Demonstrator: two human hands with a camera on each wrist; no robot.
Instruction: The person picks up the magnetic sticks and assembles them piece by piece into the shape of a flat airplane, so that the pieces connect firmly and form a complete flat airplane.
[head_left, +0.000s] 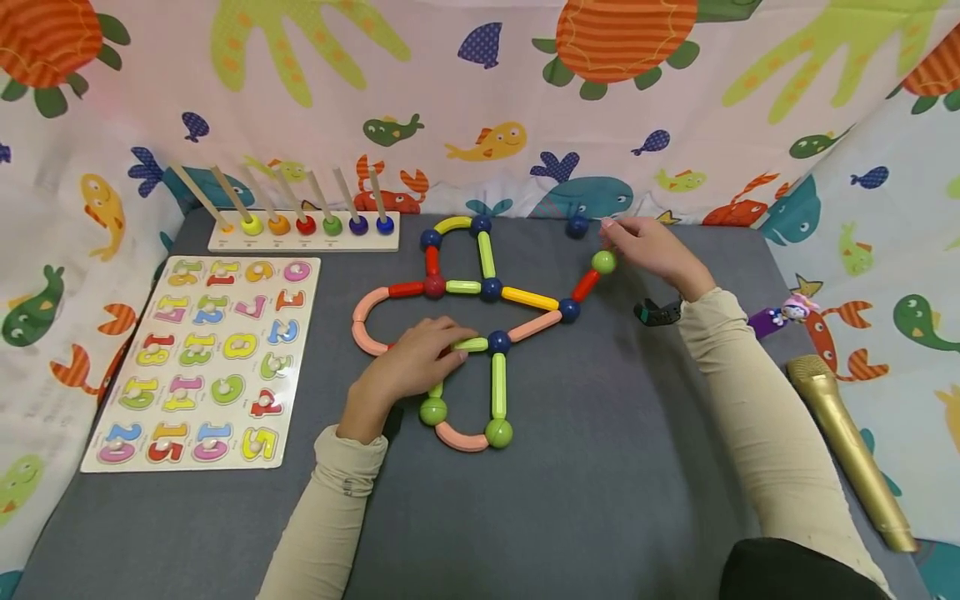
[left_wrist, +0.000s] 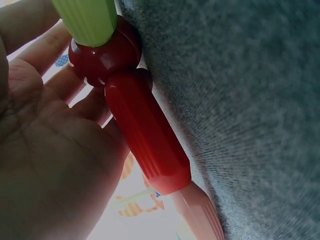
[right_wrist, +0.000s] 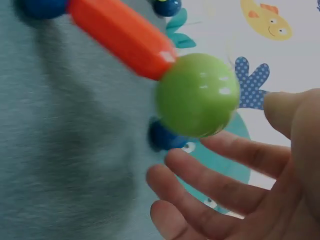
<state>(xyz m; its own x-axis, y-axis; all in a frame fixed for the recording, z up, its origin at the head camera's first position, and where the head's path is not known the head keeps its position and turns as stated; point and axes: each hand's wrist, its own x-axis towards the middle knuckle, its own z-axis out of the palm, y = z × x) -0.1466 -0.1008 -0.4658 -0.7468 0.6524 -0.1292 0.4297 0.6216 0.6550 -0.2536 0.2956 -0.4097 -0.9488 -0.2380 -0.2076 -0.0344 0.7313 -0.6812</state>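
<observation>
A flat figure of coloured rods and balls (head_left: 491, 290) lies on the grey table (head_left: 615, 467). My left hand (head_left: 420, 358) rests on its left-middle part, fingers relaxed. In the left wrist view the palm (left_wrist: 50, 150) lies beside a red ball (left_wrist: 105, 52), a red rod (left_wrist: 147, 135), a green rod (left_wrist: 90, 20) and a pink rod (left_wrist: 200, 210). My right hand (head_left: 637, 242) hovers with spread fingers (right_wrist: 220, 150) by the green ball (head_left: 603, 262) (right_wrist: 197, 95) that ends a red rod (head_left: 586, 285) (right_wrist: 120, 35). A loose blue ball (head_left: 577, 226) (right_wrist: 165, 137) lies just beyond the fingers.
A number puzzle board (head_left: 202, 358) lies at the left, with a peg board of coloured beads (head_left: 303, 229) behind it. A gold microphone (head_left: 847, 446) and a small purple toy (head_left: 783, 315) lie at the right edge. Patterned cloth walls surround the table.
</observation>
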